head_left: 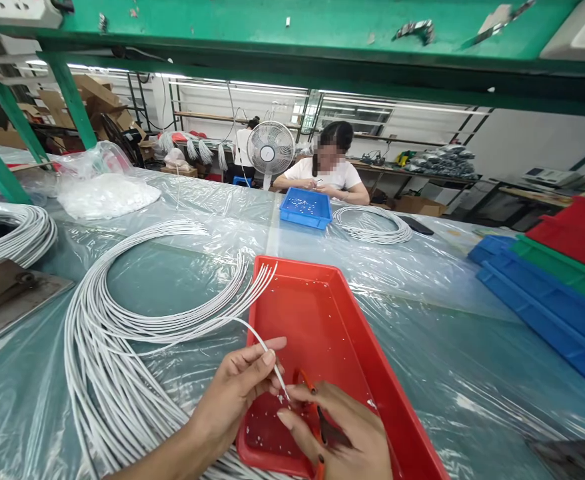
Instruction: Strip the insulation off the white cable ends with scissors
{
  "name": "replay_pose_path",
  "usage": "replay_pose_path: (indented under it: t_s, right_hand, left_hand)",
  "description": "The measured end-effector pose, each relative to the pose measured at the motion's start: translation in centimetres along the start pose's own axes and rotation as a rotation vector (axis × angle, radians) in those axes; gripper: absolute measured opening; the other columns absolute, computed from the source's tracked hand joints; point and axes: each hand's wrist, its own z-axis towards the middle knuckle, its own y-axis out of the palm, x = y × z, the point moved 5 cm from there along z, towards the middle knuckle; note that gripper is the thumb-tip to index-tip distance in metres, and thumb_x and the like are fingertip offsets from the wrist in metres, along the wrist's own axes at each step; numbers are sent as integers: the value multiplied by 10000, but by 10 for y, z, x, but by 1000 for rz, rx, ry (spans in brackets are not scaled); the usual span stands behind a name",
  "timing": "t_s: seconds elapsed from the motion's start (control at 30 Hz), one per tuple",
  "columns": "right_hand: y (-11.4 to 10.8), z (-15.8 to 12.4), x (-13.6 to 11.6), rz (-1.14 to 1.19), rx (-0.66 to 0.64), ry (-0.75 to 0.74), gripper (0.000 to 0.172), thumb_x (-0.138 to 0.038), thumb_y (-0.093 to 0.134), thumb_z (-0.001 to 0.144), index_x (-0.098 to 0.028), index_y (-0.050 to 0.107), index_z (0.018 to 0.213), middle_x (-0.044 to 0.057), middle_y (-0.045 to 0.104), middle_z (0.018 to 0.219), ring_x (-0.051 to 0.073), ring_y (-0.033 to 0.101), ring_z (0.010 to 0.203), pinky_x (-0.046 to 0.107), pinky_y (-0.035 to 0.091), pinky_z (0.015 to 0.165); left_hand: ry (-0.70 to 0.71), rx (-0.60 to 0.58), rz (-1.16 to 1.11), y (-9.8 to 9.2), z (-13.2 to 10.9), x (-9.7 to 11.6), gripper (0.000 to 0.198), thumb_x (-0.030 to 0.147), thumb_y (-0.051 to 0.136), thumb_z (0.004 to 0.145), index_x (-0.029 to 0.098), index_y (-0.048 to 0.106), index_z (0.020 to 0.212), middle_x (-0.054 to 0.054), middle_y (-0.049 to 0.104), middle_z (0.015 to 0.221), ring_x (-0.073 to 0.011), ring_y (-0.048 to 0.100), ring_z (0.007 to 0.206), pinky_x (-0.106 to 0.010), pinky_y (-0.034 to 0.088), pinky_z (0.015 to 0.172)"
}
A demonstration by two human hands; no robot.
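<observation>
My left hand (245, 377) pinches a white cable (255, 331) close to its end, over the near part of a red tray (297, 313). The cable's tip points down and right, toward my right hand (340, 427). Orange-handled pliers or scissors (321, 427) rest in my right hand, whose thumb and forefinger are beside the cable tip. Small white scraps lie on the tray floor. A large coil of white cables (107, 313) spreads left of the tray, some of its ends over the tray's left rim.
Across the table (422, 347) a person (342, 175) works at a blue tray (305, 208) beside another cable coil (372, 225). Stacked bins (547, 293) stand right. A bag of white pieces (107, 195) and a metal plate (17, 300) lie left. A green beam (272, 40) crosses overhead.
</observation>
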Motion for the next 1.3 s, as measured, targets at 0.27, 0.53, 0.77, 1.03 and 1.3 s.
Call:
replay_pose_path:
  t_s: [0.27, 0.53, 0.77, 1.03, 1.3]
  right_hand:
    - [0, -10, 4, 132, 44, 233, 119, -145, 655, 685, -212, 584, 751, -54, 615, 590, 88, 585, 482, 144, 481, 489]
    - [3, -1, 3, -57, -40, 158, 124, -131, 656, 674, -167, 636, 791, 2, 632, 632, 117, 609, 538, 173, 486, 523]
    - [6, 0, 5, 6, -124, 194, 111, -87, 549, 700, -157, 633, 678, -4, 560, 553, 111, 525, 470, 187, 433, 457]
    - [26, -9, 32, 658, -315, 827, 267, -394, 586, 747, -149, 587, 642, -44, 437, 511, 86, 421, 460, 193, 384, 463]
    - [8, -2, 14, 261, 44, 533, 115, -241, 642, 701, -181, 627, 604, -23, 551, 540, 110, 491, 498, 205, 391, 498]
  left_hand:
    - [92, 161, 127, -9, 1, 6, 257, 243, 719, 697, 107, 710, 914, 11, 604, 510, -60, 537, 456, -165, 430, 499]
    - [167, 158, 194, -7, -3, 10, 226, 248, 764, 628, 147, 737, 829, 22, 630, 516, -59, 555, 454, -150, 428, 494]
    - [183, 166, 243, -5, -7, 13, 225, 254, 753, 634, 142, 743, 829, 8, 639, 535, -93, 552, 483, -193, 440, 523]
    - [127, 47, 224, -2, -7, 12, 283, 297, 685, 719, 153, 714, 961, -7, 643, 572, -109, 536, 556, -216, 419, 602]
    - [77, -2, 10, -5, -4, 7, 226, 247, 630, 789, 144, 682, 983, -5, 620, 612, -75, 529, 559, -195, 413, 605]
